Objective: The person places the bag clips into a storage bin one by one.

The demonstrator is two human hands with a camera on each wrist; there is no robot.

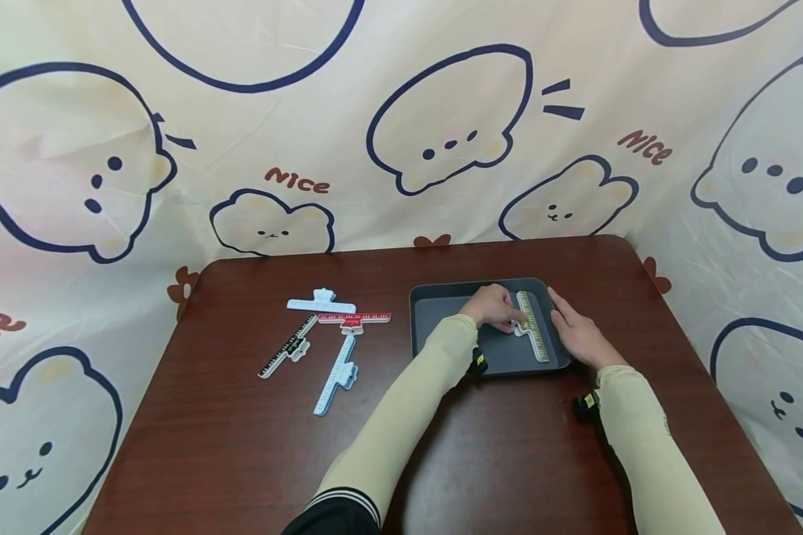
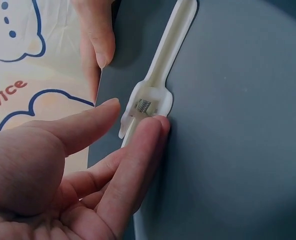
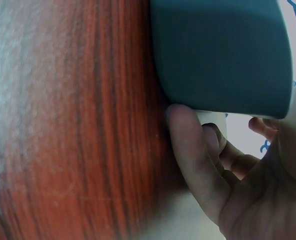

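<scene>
A yellow-green ruler clip (image 1: 538,342) lies slanted in the right part of the grey tray (image 1: 423,319). Over it, my left hand (image 1: 494,306) touches the clip part from the left. In the left wrist view, fingertips (image 2: 153,127) of that hand meet the white clip beside its metal spring, while the thumb stands apart from it. My right hand (image 1: 581,334) rests along the tray's right side, outside the rim. The right wrist view shows its thumb (image 3: 185,135) against the tray's outer wall (image 3: 223,60); its other fingers are partly hidden.
Left of the tray, a white-blue ruler clip (image 1: 308,305), a red one (image 1: 368,318), a black one (image 1: 281,354) and a light blue one (image 1: 334,379) lie close together on the brown table (image 1: 241,446). A patterned cloth (image 1: 442,208) hangs behind and beside the table.
</scene>
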